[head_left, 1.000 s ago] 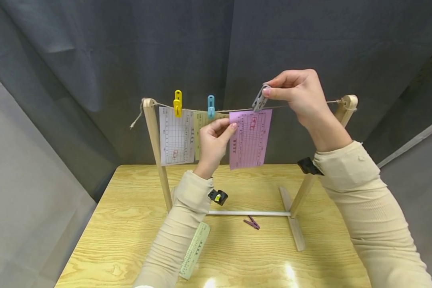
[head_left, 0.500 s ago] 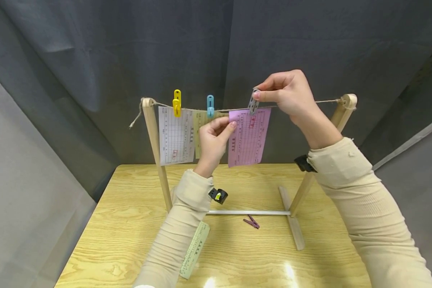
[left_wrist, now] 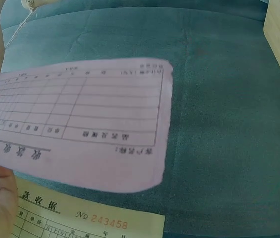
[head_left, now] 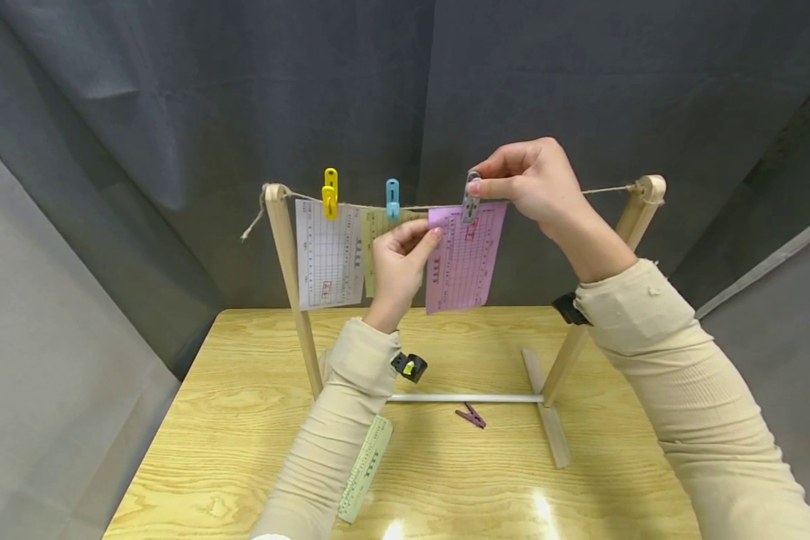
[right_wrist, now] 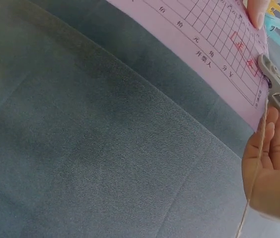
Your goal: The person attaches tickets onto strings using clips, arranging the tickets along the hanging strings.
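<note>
A pink receipt slip [head_left: 466, 262] hangs at the string [head_left: 415, 208], right of the other slips. My left hand [head_left: 400, 266] pinches its upper left edge between thumb and fingers. Above it, my right hand [head_left: 536, 184] pinches a grey clothespin [head_left: 471, 199] whose jaws lie over the slip's top edge and the string; the right wrist view shows the grey clothespin [right_wrist: 276, 82] at the paper's edge. Left of these, a yellow clothespin [head_left: 331, 195] bears a white slip [head_left: 327, 259], and a blue clothespin [head_left: 393, 199] a yellow slip [head_left: 373, 225], partly hidden by my left hand.
The string runs between two wooden posts [head_left: 290, 277] joined low by a white rod [head_left: 466, 398]. On the wooden table [head_left: 229, 420] lie a purple clothespin [head_left: 471, 415] and a light green slip [head_left: 367, 469], partly behind my left sleeve. A dark curtain [head_left: 351, 90] hangs behind.
My right hand has moved left and slightly down with the grey clothespin, which has come from slanting above the pink slip to nearly upright over its top edge. My left hand has stayed nearly still.
</note>
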Motion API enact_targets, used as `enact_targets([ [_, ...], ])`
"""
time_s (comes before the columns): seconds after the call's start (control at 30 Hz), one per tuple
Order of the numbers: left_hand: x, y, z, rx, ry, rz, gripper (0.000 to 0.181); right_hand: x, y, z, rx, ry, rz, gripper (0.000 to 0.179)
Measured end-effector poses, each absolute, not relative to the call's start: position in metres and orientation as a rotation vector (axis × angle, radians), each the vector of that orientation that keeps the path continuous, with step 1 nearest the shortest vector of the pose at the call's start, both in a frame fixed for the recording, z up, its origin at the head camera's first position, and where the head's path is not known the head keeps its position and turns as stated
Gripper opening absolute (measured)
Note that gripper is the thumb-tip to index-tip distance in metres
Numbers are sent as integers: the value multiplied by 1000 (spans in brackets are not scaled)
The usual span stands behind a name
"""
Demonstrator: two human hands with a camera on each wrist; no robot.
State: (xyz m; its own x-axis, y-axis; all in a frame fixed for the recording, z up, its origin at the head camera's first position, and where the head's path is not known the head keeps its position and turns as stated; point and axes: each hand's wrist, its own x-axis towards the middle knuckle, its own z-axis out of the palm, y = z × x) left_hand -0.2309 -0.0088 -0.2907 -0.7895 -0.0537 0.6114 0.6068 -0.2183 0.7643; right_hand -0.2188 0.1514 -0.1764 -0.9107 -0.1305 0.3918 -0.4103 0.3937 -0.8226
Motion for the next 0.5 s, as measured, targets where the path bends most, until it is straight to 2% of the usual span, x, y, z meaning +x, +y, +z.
enact_targets([
  [0.5,-228,-6,-287,-634,-1610,-2073,14,-215,156,-176,505,-2512,1401,32],
])
